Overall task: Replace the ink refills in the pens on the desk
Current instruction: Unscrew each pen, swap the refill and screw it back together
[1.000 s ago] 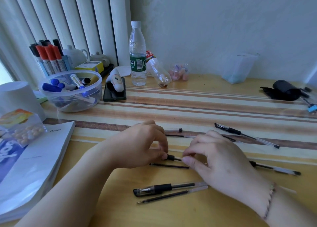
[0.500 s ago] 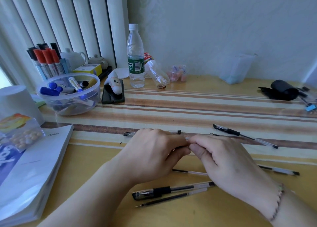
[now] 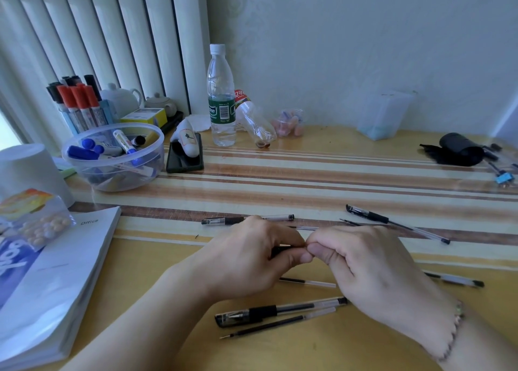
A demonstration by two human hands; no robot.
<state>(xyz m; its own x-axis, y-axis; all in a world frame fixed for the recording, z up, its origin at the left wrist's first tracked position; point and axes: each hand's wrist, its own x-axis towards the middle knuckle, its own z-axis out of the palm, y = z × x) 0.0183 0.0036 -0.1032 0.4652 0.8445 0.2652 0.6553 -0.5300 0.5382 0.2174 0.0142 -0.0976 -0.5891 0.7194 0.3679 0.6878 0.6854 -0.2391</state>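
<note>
My left hand (image 3: 246, 261) and my right hand (image 3: 372, 267) meet thumb to thumb just above the desk, both closed on one pen; only a dark bit of its grip (image 3: 279, 249) shows between my left fingers. A capped black pen (image 3: 280, 310) and a loose refill (image 3: 277, 325) lie near me. Another refill (image 3: 308, 282) rests under my hands. A pen (image 3: 246, 219) lies behind my left hand, one (image 3: 395, 222) at the far right, one (image 3: 457, 280) beside my right wrist.
A clear bowl of markers (image 3: 112, 157) and a marker holder (image 3: 78, 104) stand at the back left. A phone (image 3: 185, 157), a water bottle (image 3: 221, 98) and a tipped bottle (image 3: 255, 123) sit behind. A book (image 3: 56, 281) lies left, a black pouch (image 3: 457, 149) far right.
My hands have lifted the pen off the desk and drawn together until the thumbs touch. The refill that lay beside it stays on the desk below.
</note>
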